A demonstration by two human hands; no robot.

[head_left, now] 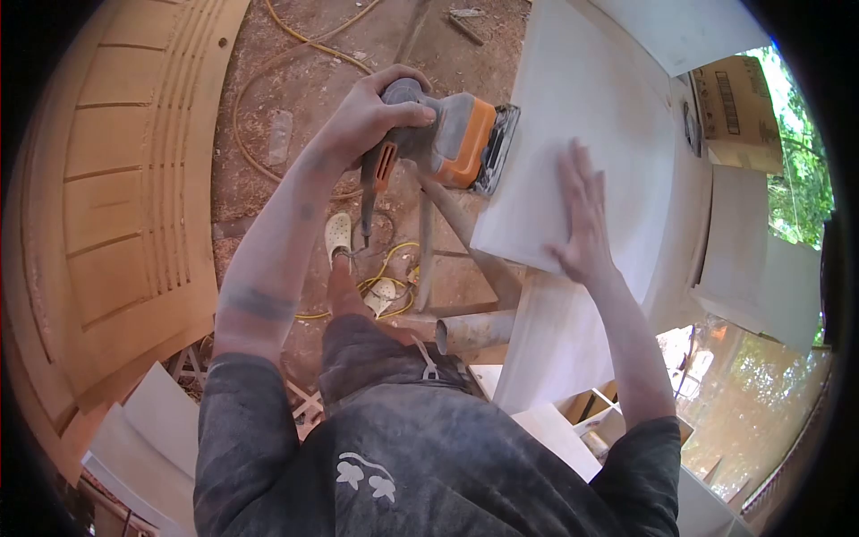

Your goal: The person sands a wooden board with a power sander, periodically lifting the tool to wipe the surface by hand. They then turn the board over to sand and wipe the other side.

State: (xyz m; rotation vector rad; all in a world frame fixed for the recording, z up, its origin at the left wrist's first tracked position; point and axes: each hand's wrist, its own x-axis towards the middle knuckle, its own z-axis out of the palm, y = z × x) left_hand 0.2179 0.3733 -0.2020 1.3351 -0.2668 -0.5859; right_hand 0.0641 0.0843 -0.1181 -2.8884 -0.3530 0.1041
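Observation:
My left hand point(371, 112) grips an orange and grey electric sander point(461, 139) by its rounded top. The sander is tipped on its side, its flat pad facing right, at the left edge of a pale whitish panel point(604, 107). Its cord hangs down behind my forearm. My right hand point(586, 224) lies over the panel, palm down, with fingers stretched out and thumb apart; the fingertips are slightly blurred.
A carved wooden door point(116, 197) stands along the left. Yellow cords point(389, 268) lie on the dusty floor near my feet, beside a grey tube point(479, 331). A cardboard box point(738, 112) sits at the far right, and trestle legs point(483, 259) show below the panel.

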